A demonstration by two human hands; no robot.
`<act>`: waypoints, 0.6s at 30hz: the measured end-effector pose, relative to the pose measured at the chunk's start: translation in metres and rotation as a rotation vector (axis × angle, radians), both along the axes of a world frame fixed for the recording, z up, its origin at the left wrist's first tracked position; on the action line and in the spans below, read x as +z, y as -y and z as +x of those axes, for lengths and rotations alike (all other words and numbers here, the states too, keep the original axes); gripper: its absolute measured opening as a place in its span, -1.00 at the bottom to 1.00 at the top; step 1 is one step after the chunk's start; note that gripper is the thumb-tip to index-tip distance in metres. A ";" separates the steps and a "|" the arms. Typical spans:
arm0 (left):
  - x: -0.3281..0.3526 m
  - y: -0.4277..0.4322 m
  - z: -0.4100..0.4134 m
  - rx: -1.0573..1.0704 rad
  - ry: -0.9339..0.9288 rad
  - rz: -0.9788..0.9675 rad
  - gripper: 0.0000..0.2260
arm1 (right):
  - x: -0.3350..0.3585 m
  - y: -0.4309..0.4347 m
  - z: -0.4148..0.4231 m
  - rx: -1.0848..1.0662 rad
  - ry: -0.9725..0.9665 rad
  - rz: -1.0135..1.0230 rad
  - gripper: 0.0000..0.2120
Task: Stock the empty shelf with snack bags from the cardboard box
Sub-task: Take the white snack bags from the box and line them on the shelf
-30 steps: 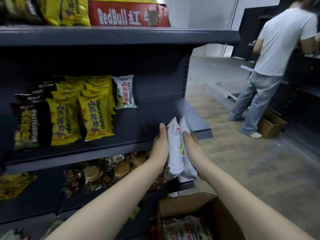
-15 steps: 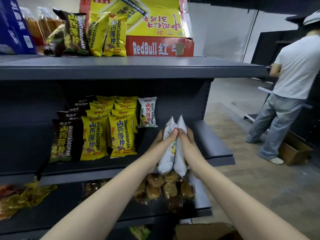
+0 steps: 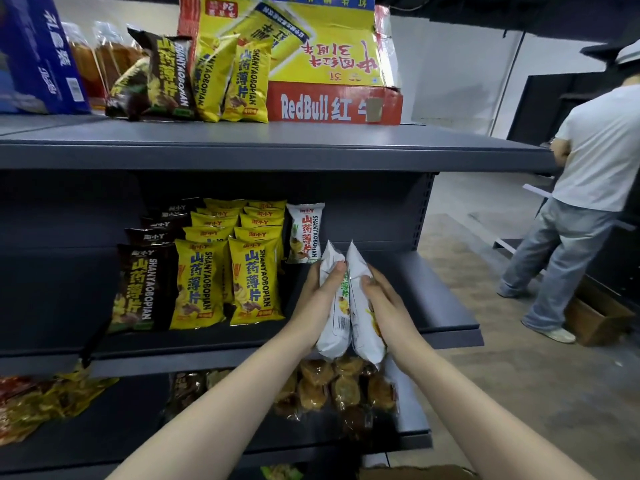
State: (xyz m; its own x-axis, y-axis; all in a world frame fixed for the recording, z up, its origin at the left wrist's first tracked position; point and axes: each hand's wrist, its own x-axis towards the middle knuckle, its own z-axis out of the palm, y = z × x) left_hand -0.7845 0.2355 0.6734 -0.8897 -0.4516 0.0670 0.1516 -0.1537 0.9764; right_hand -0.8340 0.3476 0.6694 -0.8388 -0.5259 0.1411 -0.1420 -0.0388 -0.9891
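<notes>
Over the middle shelf (image 3: 436,296), two white snack bags (image 3: 351,317) are being gripped by curled fingers (image 3: 334,274) of the left hand (image 3: 317,296) and right hand (image 3: 386,303); one white bag (image 3: 304,233) is already standing farther back, with much bare space at right apparently being left to fill.

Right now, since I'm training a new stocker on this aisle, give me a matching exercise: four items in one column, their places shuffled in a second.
Items
1. RedBull box
2. two white bags
3. pastries
4. lone white bag

Places
A. on the lower shelf
B. held between the left hand and the right hand
C. standing on the middle shelf, right of the yellow bags
D. on the top shelf

Pairs: 1-D, 2-B, 3-A, 4-C
</notes>
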 end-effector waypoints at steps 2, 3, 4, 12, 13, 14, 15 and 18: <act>-0.001 0.002 -0.002 0.000 -0.006 -0.012 -0.62 | -0.002 0.003 0.001 0.018 0.006 -0.015 -0.72; -0.001 0.002 -0.003 -0.002 -0.007 -0.017 -0.62 | -0.003 0.006 0.002 0.030 0.002 -0.027 -0.71; -0.002 0.003 -0.004 0.006 -0.011 -0.024 -0.64 | -0.005 0.010 0.004 0.034 -0.007 -0.038 -0.68; 0.003 0.031 -0.001 0.070 -0.009 -0.143 -0.59 | -0.011 0.048 -0.002 0.059 -0.043 0.015 -0.50; 0.006 0.037 0.000 0.075 -0.002 -0.165 -0.60 | -0.009 0.052 -0.005 0.075 -0.027 0.019 -0.49; 0.011 0.043 0.000 0.086 0.008 -0.190 -0.62 | -0.007 0.055 -0.009 0.080 0.002 0.014 -0.49; 0.015 0.050 0.000 0.107 0.023 -0.212 -0.63 | -0.006 0.058 -0.015 0.073 0.037 -0.001 -0.50; 0.029 0.073 0.003 0.188 0.041 -0.232 -0.56 | -0.002 0.067 -0.032 0.020 0.095 -0.051 -0.47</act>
